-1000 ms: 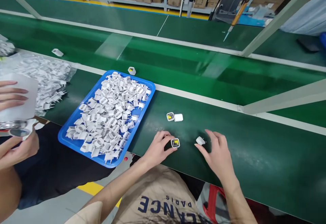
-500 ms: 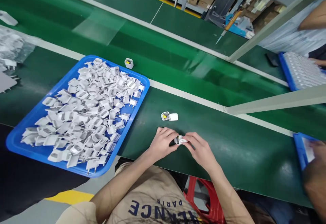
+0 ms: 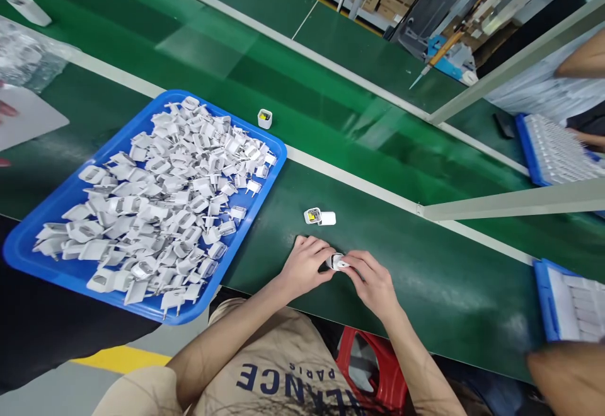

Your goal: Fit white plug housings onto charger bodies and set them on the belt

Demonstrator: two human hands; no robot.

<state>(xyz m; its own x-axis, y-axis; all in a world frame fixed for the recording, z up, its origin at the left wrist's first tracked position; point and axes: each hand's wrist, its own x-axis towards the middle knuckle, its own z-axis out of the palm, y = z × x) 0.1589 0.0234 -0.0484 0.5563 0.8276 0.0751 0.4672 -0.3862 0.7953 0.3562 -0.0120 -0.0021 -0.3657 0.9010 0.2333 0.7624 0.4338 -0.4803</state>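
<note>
My left hand (image 3: pixel 305 263) and my right hand (image 3: pixel 371 280) meet over the near strip of the green bench, both pinched on one small white charger body (image 3: pixel 337 261) with its plug cap. Just beyond them lie a second open charger body (image 3: pixel 312 215) showing yellow inside and a white cap (image 3: pixel 328 218) beside it. A blue tray (image 3: pixel 61 205) heaped with several white plug caps sits to my left.
One more charger body (image 3: pixel 265 118) rides on the green conveyor belt (image 3: pixel 331 126) past the tray. Blue trays of white parts (image 3: pixel 555 145) (image 3: pixel 570 302) stand at the right, with another person's arm (image 3: pixel 567 375) near. Another person's fingers (image 3: pixel 5 110) and a white sheet show at far left.
One second ago my hands were apart, left on the charger body, right by the cap. They came together and now hold the pieces joined. The view has swung right.
</note>
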